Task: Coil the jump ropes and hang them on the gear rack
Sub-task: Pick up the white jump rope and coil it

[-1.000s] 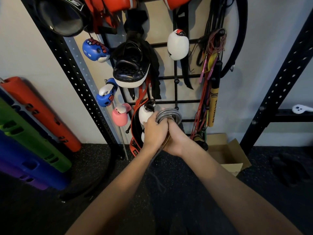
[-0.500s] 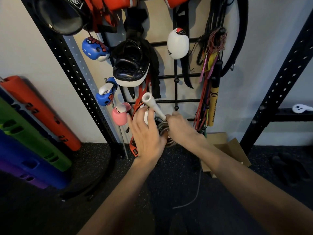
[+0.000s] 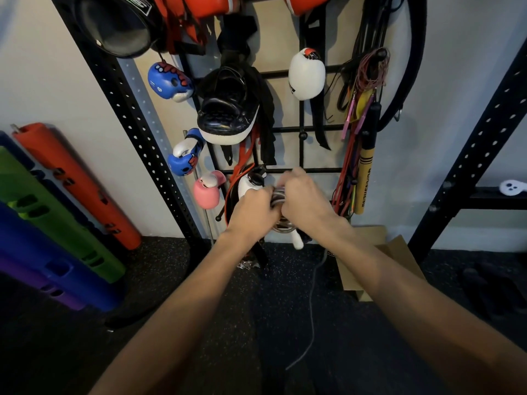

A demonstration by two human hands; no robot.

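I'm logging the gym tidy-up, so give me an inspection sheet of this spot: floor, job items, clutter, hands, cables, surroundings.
Surface: black speckled floor; a loose rope tail trails across it.
Job's things: grey jump rope coil held in front of the gear rack, not yet hung; a white handle dangles below.
Clutter: boxing gloves and a black mitt on the rack; cardboard box on the floor.
Grippers: left hand and right hand both grip the coil.
Cables: hung ropes bunched on the rack's right side.
Surroundings: pale wall, perforated black uprights, coloured tubes at left.
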